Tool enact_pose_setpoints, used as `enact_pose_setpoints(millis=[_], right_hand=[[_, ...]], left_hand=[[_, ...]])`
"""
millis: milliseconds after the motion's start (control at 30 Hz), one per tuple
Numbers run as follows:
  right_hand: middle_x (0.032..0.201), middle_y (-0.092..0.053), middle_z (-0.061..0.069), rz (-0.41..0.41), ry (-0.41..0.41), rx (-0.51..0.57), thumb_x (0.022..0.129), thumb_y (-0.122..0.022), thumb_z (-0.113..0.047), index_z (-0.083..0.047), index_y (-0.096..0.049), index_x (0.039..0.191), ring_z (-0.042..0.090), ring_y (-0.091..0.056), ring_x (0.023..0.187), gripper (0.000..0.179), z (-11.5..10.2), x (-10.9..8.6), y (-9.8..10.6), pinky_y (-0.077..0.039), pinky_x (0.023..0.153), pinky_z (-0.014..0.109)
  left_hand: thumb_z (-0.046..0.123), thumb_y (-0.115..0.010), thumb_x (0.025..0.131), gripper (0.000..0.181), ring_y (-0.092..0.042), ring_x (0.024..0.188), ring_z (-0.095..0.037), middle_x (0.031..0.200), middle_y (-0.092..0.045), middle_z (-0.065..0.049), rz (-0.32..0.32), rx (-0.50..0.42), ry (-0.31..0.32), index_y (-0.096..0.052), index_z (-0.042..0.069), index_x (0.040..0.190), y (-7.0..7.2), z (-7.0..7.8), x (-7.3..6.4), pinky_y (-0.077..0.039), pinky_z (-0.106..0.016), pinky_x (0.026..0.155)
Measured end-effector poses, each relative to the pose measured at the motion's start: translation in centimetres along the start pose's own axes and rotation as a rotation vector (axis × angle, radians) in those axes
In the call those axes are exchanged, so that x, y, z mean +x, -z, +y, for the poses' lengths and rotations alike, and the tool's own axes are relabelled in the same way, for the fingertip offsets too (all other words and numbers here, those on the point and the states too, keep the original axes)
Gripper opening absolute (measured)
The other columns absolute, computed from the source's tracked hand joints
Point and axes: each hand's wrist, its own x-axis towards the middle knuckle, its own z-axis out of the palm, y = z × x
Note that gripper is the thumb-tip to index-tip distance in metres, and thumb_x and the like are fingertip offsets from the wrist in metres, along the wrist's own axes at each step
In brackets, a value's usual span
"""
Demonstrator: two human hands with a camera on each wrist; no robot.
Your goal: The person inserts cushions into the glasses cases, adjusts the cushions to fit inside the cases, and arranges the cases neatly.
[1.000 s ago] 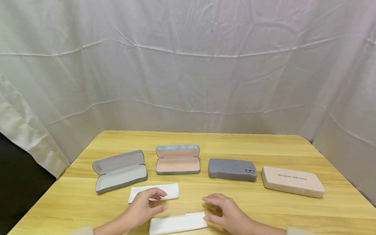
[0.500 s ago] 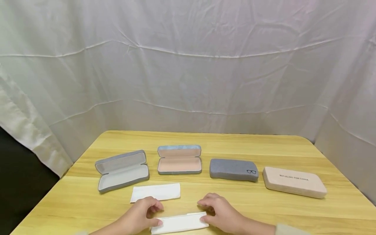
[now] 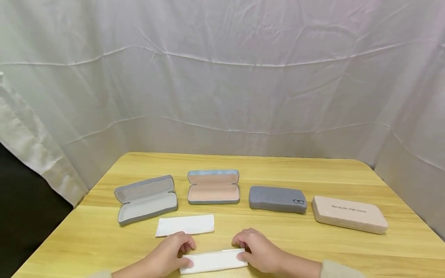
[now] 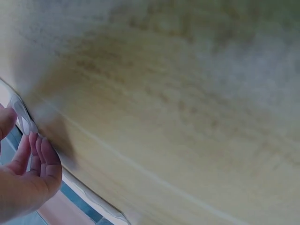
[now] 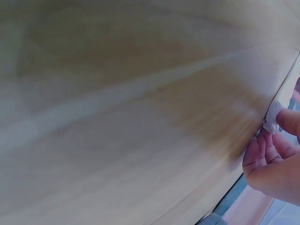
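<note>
A narrow, folded white cloth [image 3: 213, 261] lies near the front of the table. My left hand [image 3: 169, 251] pinches its left end, thumb on top and fingers curled behind the far edge. At the opposite end my right hand [image 3: 259, 251] grips it the same way. In the left wrist view the cloth end [image 4: 21, 112] shows folded layers between thumb and fingertips; the right wrist view has the other end [image 5: 273, 116] bunched at the fingertips. Just beyond the left hand, a second folded white cloth [image 3: 187, 225] lies flat.
Across the wooden table [image 3: 104, 243] stand an open grey glasses case [image 3: 147, 204], an open blue case with pink lining [image 3: 213, 193], a closed grey-blue case [image 3: 274, 197] with a glasses print, and a closed beige case [image 3: 349, 216] with lettering. A pale curtain [image 3: 222, 85] hangs behind.
My left hand has come down from over the second cloth to the left end of the nearer one and taken hold. My right hand has stayed at the right end, its fingers closing in.
</note>
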Motion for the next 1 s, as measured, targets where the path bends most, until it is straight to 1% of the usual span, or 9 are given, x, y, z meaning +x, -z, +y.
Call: enact_pose_setpoints(millis=[133,267,333,467,567,700,800,900,1000], right_hand=[[0.065,-0.042,-0.01,-0.02,0.005,0.016,0.082,-0.068,-0.012,-0.007,-0.062,0.096,-0.001,-0.037,0.066,0.015,0.0,0.2,0.0,-0.039,0.066,0.019],[0.064,-0.04,-0.009,-0.038,0.002,0.038,0.083,-0.067,-0.013,-0.01,-0.06,0.092,0.0,-0.036,0.062,0.012,0.1,0.1,0.2,-0.038,0.064,0.019],[0.064,-0.04,-0.009,-0.043,-0.003,0.042,0.084,-0.067,-0.015,-0.011,-0.059,0.089,0.0,-0.035,0.061,0.01,0.2,0.1,0.3,-0.037,0.061,0.018],[0.061,-0.039,-0.009,-0.043,-0.001,0.049,0.083,-0.068,-0.016,-0.012,-0.057,0.079,-0.001,-0.034,0.057,0.012,0.4,0.0,0.3,-0.034,0.055,0.017],[0.062,-0.04,-0.009,-0.036,0.002,0.04,0.083,-0.068,-0.016,-0.012,-0.055,0.074,-0.001,-0.035,0.058,0.017,0.5,0.1,0.4,-0.034,0.053,0.017],[0.066,-0.043,-0.008,-0.03,-0.004,0.053,0.083,-0.068,-0.013,-0.011,-0.053,0.074,-0.001,-0.037,0.061,0.018,0.4,0.1,0.5,-0.035,0.054,0.017],[0.066,-0.043,-0.008,-0.02,0.0,0.074,0.085,-0.065,-0.011,-0.01,-0.052,0.076,-0.002,-0.037,0.059,0.016,0.4,0.0,0.8,-0.035,0.052,0.017],[0.063,-0.041,-0.008,-0.002,-0.004,0.094,0.087,-0.063,-0.01,-0.009,-0.051,0.079,-0.001,-0.035,0.055,0.015,0.5,0.0,1.2,-0.032,0.049,0.016],[0.061,-0.039,-0.007,0.008,-0.023,0.123,0.087,-0.062,-0.009,-0.008,-0.051,0.081,0.0,-0.033,0.052,0.012,0.6,0.0,1.7,-0.03,0.047,0.016]], left_hand=[[0.014,-0.076,0.075,0.02,-0.04,0.064,0.002,0.073,-0.05,0.006,0.009,0.002,0.001,-0.059,0.009,0.083,-0.1,-0.1,-0.2,-0.038,-0.017,0.057],[0.015,-0.077,0.074,0.019,-0.037,0.062,0.003,0.069,-0.047,0.008,0.036,0.046,-0.01,-0.058,0.011,0.075,-0.2,0.0,-0.4,-0.037,-0.016,0.055],[0.016,-0.076,0.075,0.02,-0.037,0.061,0.003,0.068,-0.045,0.009,0.043,0.062,-0.014,-0.057,0.012,0.072,-0.2,0.2,-0.4,-0.036,-0.016,0.055],[0.014,-0.074,0.077,0.02,-0.038,0.06,0.004,0.066,-0.046,0.011,0.045,0.049,-0.016,-0.055,0.013,0.071,-0.2,0.3,-0.3,-0.037,-0.015,0.054],[0.012,-0.073,0.079,0.018,-0.039,0.059,0.004,0.066,-0.047,0.011,0.039,0.026,-0.017,-0.055,0.012,0.073,-0.2,0.4,-0.2,-0.038,-0.016,0.053],[0.011,-0.071,0.08,0.014,-0.039,0.059,0.004,0.066,-0.048,0.011,0.022,0.011,-0.008,-0.058,0.011,0.075,-0.2,0.4,-0.1,-0.038,-0.015,0.053],[0.012,-0.069,0.082,0.013,-0.037,0.057,0.004,0.065,-0.047,0.011,0.022,0.003,-0.01,-0.059,0.011,0.074,-0.2,0.4,0.0,-0.036,-0.016,0.052],[0.014,-0.067,0.084,0.014,-0.036,0.055,0.003,0.063,-0.045,0.011,0.034,-0.031,-0.01,-0.058,0.01,0.074,-0.1,0.5,0.0,-0.034,-0.015,0.05],[0.014,-0.065,0.086,0.012,-0.035,0.051,0.003,0.059,-0.045,0.01,0.058,-0.084,-0.012,-0.058,0.008,0.077,0.0,0.6,0.2,-0.033,-0.015,0.047]])
